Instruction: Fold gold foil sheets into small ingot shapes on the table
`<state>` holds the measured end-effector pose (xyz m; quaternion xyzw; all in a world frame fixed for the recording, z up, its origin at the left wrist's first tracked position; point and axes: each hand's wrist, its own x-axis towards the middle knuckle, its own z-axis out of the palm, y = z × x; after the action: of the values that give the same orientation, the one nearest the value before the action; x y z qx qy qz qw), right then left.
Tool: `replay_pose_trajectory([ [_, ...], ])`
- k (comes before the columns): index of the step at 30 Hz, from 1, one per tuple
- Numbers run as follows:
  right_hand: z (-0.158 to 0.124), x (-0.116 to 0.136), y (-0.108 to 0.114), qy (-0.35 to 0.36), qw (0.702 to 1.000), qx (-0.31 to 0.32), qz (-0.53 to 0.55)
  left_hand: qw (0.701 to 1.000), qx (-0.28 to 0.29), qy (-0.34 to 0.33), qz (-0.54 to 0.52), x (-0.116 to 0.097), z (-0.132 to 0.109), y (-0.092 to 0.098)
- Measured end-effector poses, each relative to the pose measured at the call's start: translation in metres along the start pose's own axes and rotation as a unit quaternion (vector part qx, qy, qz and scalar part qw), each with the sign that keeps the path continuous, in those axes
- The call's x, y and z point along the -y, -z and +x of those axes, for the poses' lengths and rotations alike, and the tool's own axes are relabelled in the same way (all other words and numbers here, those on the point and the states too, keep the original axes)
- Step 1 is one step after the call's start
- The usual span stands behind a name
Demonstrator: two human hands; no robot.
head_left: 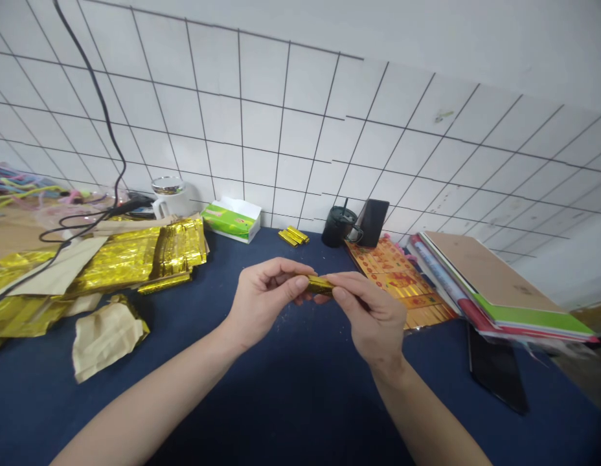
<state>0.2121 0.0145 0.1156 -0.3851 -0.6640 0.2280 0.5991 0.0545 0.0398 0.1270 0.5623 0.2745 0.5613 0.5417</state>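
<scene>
Between my two hands, above the dark blue table, is a small roll of gold foil paper (320,285). My left hand (269,294) pinches its left end between thumb and fingers. The right end is in the fingertips of my right hand (371,310). Parts of the roll are hidden behind my fingers. Beyond the hands, near the wall, lie several short gold foil rolls (293,236) side by side. To the left rests a stack of gold foil sheets (120,262), with a longer gold roll (164,283) along its front edge.
A crumpled paper piece (109,336) lies at left. Along the wall stand a white mug (171,200), a green tissue pack (232,220), a black cup (338,226) and a propped phone (373,222). Orange printed sheets (397,278), stacked books (504,278) and a black tablet-like slab (497,369) occupy the right.
</scene>
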Motion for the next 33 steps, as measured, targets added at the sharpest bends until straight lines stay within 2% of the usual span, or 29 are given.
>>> replay_pose_trajectory([
  [3, 0.000, 0.000, 0.000, 0.018, 0.999, 0.000, -0.035, 1.000, 0.018, 0.001, 0.000, -0.001, 0.000, -0.002],
  [10, -0.001, 0.002, -0.002, 0.031, 0.999, 0.008, -0.035, 1.000, 0.009, -0.003, -0.021, -0.001, -0.003, -0.003],
  [20, -0.002, 0.000, -0.001, -0.024, 0.999, 0.021, 0.027, 0.999, 0.008, 0.033, -0.028, 0.000, 0.000, -0.001],
  [26, 0.004, -0.005, 0.010, -0.078, 0.988, 0.004, 0.133, 0.992, -0.021, 0.092, -0.079, -0.002, 0.006, 0.006],
  [31, 0.012, 0.001, 0.026, -0.113, 0.989, 0.095, 0.023, 0.989, -0.023, 0.126, -0.076, -0.003, 0.007, 0.007],
  [33, 0.013, 0.004, 0.028, -0.103, 0.987, 0.121, -0.012, 0.989, -0.018, 0.129, -0.064, -0.001, 0.007, 0.005],
])
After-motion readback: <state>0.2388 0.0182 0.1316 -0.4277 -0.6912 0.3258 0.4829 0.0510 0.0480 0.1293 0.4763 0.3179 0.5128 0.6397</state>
